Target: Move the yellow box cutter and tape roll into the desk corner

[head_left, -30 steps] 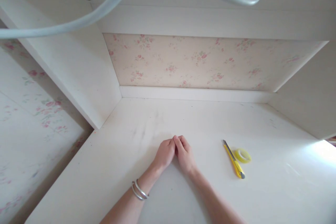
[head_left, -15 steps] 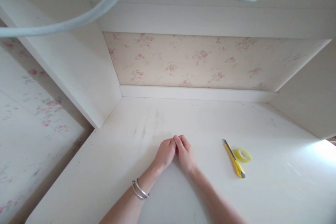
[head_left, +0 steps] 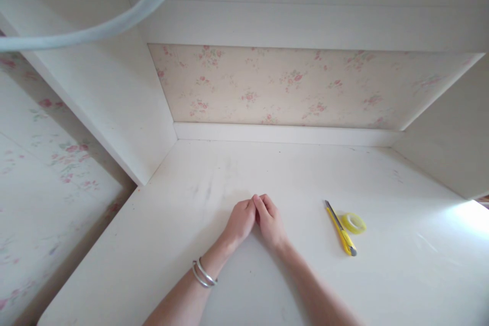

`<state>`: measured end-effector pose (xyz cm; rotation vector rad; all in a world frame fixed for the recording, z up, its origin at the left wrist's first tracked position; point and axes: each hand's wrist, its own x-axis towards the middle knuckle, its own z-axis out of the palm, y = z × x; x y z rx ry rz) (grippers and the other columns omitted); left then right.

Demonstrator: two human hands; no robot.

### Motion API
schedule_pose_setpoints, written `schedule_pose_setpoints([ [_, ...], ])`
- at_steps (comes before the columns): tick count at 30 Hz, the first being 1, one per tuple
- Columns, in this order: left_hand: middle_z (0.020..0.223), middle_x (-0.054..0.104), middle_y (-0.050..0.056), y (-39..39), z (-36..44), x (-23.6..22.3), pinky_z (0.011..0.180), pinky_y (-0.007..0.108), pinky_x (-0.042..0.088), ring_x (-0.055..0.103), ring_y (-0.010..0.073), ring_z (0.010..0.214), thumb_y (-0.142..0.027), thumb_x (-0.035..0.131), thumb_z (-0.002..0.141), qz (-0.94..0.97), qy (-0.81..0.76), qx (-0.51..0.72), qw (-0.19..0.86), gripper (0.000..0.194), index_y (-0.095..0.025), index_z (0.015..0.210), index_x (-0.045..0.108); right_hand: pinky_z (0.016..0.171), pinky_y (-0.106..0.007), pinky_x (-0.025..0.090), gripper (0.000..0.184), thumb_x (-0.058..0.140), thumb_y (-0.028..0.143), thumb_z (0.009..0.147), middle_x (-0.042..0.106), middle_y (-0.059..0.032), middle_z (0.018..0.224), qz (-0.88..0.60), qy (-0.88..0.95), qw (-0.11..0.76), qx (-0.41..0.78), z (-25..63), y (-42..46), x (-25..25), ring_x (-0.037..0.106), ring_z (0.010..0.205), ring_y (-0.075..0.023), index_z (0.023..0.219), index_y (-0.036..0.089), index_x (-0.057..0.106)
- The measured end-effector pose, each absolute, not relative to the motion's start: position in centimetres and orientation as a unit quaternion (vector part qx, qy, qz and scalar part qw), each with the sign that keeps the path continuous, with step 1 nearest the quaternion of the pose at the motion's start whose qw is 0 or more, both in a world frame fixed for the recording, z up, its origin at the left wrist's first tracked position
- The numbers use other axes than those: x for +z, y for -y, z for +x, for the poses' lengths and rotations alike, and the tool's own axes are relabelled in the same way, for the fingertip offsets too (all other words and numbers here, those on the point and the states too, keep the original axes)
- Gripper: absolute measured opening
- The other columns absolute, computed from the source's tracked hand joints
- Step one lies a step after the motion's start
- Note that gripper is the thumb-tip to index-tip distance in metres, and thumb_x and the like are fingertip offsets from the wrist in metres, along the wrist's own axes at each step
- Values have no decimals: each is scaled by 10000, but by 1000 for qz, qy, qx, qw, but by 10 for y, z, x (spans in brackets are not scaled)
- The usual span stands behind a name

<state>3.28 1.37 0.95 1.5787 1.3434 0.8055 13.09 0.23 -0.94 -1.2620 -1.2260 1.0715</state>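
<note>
My left hand [head_left: 241, 220] and my right hand [head_left: 270, 220] rest together on the white desktop [head_left: 244, 168], touching at the thumbs and curled fingers. Both are closed, and no object shows in either one. Two silver bangles [head_left: 204, 272] circle my left wrist. To the right of my hands lies a yellow utility knife [head_left: 341, 229], its dark blade end pointing away from me. A roll of yellow tape [head_left: 354, 223] lies flat just to the right of the knife.
A white side panel [head_left: 114, 102] bounds the desk on the left, another panel [head_left: 451, 132] on the right. Flowered wallpaper [head_left: 267, 86] covers the back, above a low white ledge [head_left: 286, 133]. A pale cable or tube [head_left: 114, 23] crosses the view overhead.
The view has shifted very slightly. My hands, the knife and the tape stay where they were.
</note>
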Motion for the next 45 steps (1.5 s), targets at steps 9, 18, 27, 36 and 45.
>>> schedule_pose_setpoints([
  [9,744,682,44,-15,32,6,616,240,409,595,160,703,-330,274,926,635,-530,333,452,464,-159,824,693,554,-240,332,348,457,485,880,445,45,605,-521,511,512,453,131,-3,-12,391,585,-115,675,206,495],
  [18,729,674,53,-16,33,4,606,246,398,597,171,700,-351,298,920,624,-529,342,462,460,-155,800,697,553,-236,331,346,450,479,881,465,38,613,-524,514,512,447,131,-4,-15,403,591,-115,684,201,507],
  [27,744,682,59,-15,33,6,607,254,391,592,177,698,-354,292,919,623,-534,341,459,467,-150,797,694,542,-233,322,348,443,488,886,443,44,615,-523,514,504,456,132,-3,-15,390,588,-112,686,207,490],
  [36,756,686,62,-15,33,4,619,256,397,594,179,706,-358,290,916,628,-534,340,453,464,-150,774,680,547,-235,322,352,444,488,885,440,47,609,-527,514,503,454,132,-4,-13,385,584,-110,679,205,486],
  [45,761,686,61,-15,33,4,617,254,401,597,177,709,-358,289,920,628,-528,341,458,469,-150,797,690,572,-241,337,360,431,498,890,442,45,619,-529,519,496,452,132,-4,-13,398,605,-115,688,205,488],
])
